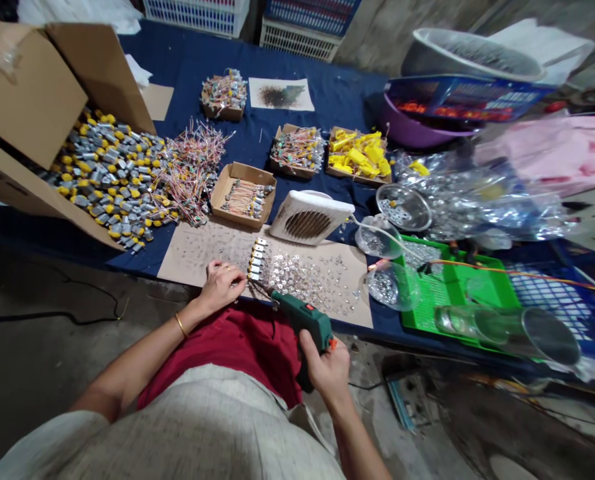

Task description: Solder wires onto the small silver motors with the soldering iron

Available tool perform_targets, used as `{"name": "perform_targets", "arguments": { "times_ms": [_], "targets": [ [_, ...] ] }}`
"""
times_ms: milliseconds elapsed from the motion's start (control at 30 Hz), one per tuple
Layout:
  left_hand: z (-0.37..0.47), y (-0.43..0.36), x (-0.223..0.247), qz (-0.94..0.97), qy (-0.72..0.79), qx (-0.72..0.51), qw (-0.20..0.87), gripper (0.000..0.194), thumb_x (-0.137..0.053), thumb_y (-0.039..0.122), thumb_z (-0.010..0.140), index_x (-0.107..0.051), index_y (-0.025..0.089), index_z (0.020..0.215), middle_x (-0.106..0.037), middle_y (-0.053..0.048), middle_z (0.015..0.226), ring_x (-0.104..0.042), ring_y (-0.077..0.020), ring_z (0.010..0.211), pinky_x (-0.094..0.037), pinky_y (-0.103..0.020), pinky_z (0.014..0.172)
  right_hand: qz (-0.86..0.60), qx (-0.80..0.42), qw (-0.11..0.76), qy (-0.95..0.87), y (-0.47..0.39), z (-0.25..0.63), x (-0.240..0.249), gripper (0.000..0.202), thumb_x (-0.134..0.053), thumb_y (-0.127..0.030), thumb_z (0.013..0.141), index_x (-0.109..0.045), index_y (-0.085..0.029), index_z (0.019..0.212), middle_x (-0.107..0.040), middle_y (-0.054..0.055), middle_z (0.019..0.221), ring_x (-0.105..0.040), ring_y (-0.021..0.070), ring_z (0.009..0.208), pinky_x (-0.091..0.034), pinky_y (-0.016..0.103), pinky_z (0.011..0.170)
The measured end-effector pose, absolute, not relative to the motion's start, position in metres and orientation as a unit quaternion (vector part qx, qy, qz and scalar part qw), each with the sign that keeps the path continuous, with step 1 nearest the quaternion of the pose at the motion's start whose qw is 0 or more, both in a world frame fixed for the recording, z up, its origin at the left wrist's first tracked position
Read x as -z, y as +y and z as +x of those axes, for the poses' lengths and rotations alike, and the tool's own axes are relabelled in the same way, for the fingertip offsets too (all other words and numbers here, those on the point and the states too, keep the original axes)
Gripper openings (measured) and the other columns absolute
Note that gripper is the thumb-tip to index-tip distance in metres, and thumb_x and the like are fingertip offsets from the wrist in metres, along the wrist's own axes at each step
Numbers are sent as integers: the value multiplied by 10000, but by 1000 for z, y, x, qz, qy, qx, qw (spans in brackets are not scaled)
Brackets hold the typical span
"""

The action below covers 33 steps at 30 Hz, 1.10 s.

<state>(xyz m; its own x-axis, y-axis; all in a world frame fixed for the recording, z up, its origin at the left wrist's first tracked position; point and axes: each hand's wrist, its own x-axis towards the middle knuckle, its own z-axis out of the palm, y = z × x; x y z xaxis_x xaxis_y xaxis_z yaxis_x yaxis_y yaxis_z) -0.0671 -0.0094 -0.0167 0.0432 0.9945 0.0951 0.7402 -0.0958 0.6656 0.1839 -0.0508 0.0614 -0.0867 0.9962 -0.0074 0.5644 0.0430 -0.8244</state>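
Observation:
In my right hand is a green pistol-grip power tool with a red switch on top, which looks like a soldering gun. Its thin tip points left, close to the fingertips of my left hand. That hand is pinched at the front edge of the cardboard sheet; what it holds is too small to make out. Just beyond both hands, a row of small motors with yellow ends stands side by side. Many tiny metal pieces lie scattered to the right of the row.
A carton spills motors and wires at left. Behind the sheet stand a small box of wired parts, a white fan and a box of yellow parts. Bowls and a green tray are at right.

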Motion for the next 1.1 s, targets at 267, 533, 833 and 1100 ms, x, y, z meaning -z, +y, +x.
{"name": "perform_targets", "arguments": {
  "times_ms": [267,533,833,1100],
  "targets": [
    [-68,-9,17,680,636,-278,236,141,-561,257,896,-661,227,802,-748,-8,909,-623,-188,962,-252,-421,1015,-579,-316,291,-693,-50,186,-61,321,-559,-462,885,-692,-191,774,-611,38,559,-619,219,598,-485,281,527],
    [-67,-9,20,680,634,-290,227,133,-570,247,888,-665,218,799,-744,-2,883,-624,-177,934,-250,-414,1009,-452,-269,307,-793,-49,183,-63,107,-594,-270,879,-666,-192,862,-694,53,765,-650,185,670,-533,281,651],
    [-67,-9,21,681,633,-297,220,126,-584,239,885,-668,211,795,-742,1,867,-629,-170,915,-243,-404,1010,-484,-245,319,-777,-53,186,-70,154,-585,-293,884,-667,-187,806,-681,43,710,-645,182,633,-529,273,618],
    [-68,-10,21,683,631,-294,221,119,-580,221,877,-676,215,806,-743,6,883,-629,-168,932,-238,-402,1008,-605,-291,331,-664,-62,190,-63,346,-613,-496,835,-690,-176,729,-592,23,531,-592,191,560,-483,263,525]
  ]
}}
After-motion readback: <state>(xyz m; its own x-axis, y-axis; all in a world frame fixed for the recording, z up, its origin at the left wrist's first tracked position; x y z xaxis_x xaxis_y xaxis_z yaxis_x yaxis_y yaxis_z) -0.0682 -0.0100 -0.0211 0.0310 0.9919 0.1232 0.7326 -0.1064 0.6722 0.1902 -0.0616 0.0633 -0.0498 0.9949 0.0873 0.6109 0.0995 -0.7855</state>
